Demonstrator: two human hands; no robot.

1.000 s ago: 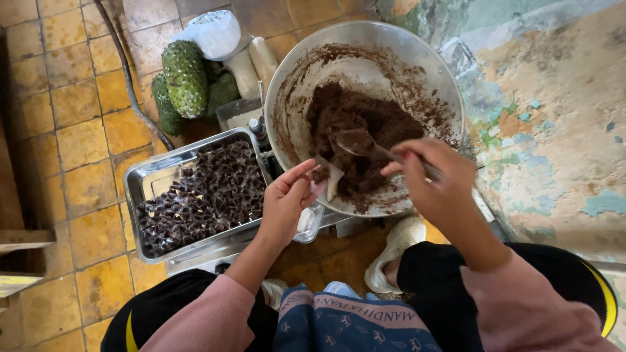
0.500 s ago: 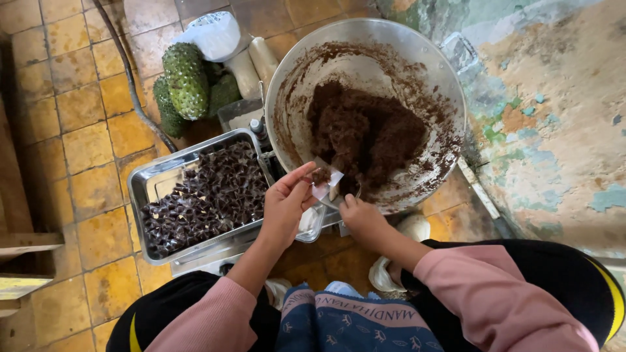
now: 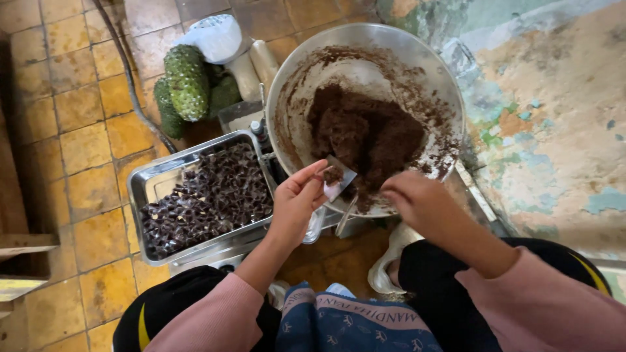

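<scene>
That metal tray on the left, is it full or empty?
Nearly full: small dark wrapped pieces cover the metal tray, leaving only its upper-left corner bare.

We see floor of worn orange-yellow tiles [image 3: 78, 130] with dark grout. At right, rough concrete surface [image 3: 561, 130], peeling tan and blue-green paint. Wooden edge [image 3: 19, 248] at left. Soft, even daylight.
</scene>
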